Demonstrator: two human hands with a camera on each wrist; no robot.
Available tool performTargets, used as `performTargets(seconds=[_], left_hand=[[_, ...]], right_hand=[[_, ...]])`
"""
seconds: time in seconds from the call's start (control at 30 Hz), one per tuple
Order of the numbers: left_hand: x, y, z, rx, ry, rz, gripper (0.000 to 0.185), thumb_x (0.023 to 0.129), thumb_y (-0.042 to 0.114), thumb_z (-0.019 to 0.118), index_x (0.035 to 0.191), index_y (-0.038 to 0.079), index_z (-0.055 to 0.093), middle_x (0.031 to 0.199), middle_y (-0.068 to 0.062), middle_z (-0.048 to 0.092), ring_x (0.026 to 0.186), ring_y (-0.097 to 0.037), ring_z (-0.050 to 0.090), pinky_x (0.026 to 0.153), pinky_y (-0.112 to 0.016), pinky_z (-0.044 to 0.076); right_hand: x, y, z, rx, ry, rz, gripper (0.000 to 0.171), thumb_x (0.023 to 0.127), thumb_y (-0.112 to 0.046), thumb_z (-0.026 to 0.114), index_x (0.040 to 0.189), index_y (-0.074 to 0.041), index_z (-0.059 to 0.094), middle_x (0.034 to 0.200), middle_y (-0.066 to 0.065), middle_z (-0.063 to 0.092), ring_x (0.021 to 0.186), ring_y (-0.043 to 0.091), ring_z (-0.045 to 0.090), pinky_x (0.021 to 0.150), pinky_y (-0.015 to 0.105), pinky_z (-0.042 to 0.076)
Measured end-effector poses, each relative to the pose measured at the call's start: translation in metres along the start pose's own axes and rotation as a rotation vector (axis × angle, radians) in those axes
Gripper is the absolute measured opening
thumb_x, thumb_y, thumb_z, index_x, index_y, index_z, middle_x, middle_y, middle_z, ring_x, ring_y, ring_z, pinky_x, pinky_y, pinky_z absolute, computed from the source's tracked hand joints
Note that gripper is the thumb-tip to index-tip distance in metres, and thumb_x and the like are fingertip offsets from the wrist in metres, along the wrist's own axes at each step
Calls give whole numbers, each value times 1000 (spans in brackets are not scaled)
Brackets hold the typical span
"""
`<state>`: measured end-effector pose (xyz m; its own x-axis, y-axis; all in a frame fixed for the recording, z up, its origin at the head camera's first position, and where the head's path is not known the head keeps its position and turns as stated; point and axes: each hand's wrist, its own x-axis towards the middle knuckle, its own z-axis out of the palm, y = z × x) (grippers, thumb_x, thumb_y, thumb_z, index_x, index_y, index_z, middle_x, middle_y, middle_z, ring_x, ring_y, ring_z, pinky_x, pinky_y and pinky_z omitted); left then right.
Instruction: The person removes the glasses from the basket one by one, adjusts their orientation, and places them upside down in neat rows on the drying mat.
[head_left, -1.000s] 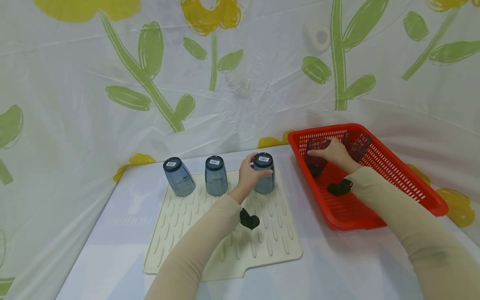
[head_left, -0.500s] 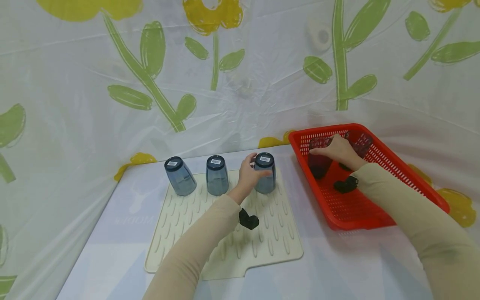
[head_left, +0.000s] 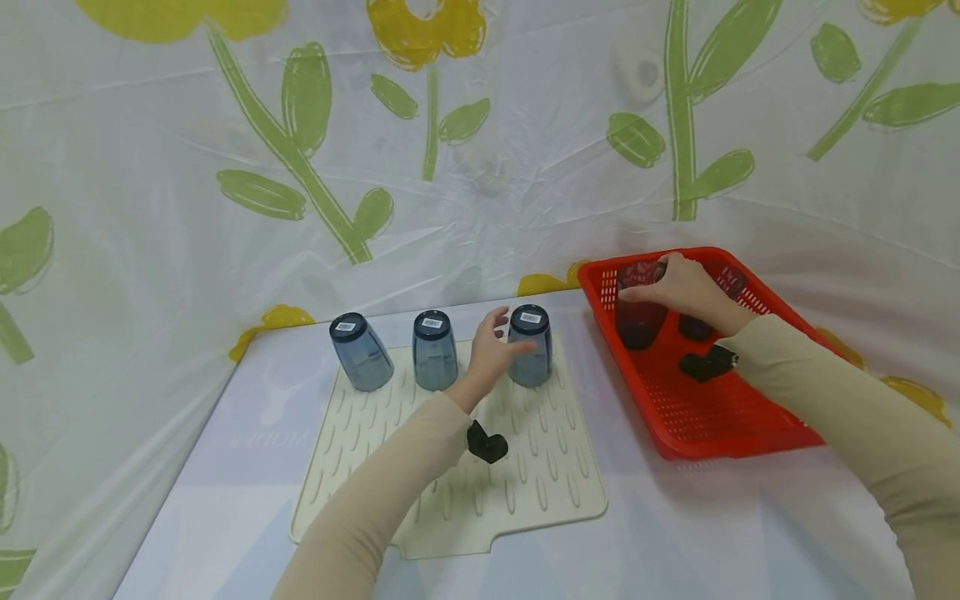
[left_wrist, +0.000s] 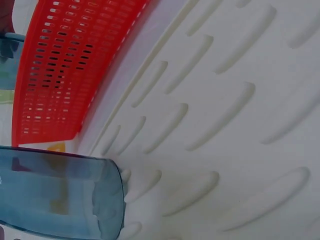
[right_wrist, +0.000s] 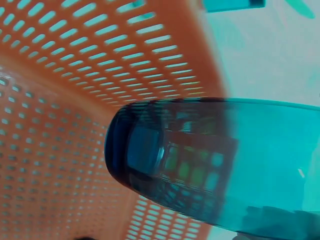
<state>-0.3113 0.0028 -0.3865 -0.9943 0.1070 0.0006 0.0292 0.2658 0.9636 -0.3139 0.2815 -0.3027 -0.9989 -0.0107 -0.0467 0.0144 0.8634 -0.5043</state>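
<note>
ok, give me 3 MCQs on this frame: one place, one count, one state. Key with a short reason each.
1. Where do the inverted blue cups stand?
A. in the basket
B. on the cream ridged mat
C. on the bare table

2. How many cups stand upside down on the mat?
A. two
B. three
C. five

3. What is the right hand doing?
A. gripping a cup inside the red basket
B. lying flat on the mat
C. holding nothing above the table

Key:
1 B: the cups, such as the rightmost cup, stand along the far edge of the mat.
2 B: three barcode-labelled bases show in a row.
3 A: the right hand curls round a dark cup within the red basket; the left hand is open beside the rightmost cup.
</note>
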Motion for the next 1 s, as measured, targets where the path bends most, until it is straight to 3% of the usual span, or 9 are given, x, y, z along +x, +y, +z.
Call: performTargets(seconds=[0.47, 1.0], left_hand=[[-19, 0, -19, -94, -41, -4, 72, 76, 12, 74, 137, 13, 37, 137, -10, 41, 126, -32, 37, 96, -44, 41], [-43, 11, -13, -135, -154, 41, 69, 79, 12, 70, 138, 12, 36, 136, -9, 41, 123, -26, 40, 94, -42, 43]], right_hand=[[-19, -25, -31, -30, 59, -50, 87, 73, -60, 64, 118, 9, 37, 105, 27, 50, 91, 36, 50, 71, 45, 46], [-47, -53, -50, -10, 19, -87, 86, 74, -58, 65, 126, 6, 38, 111, 25, 52, 96, 35, 49, 74, 46, 46]])
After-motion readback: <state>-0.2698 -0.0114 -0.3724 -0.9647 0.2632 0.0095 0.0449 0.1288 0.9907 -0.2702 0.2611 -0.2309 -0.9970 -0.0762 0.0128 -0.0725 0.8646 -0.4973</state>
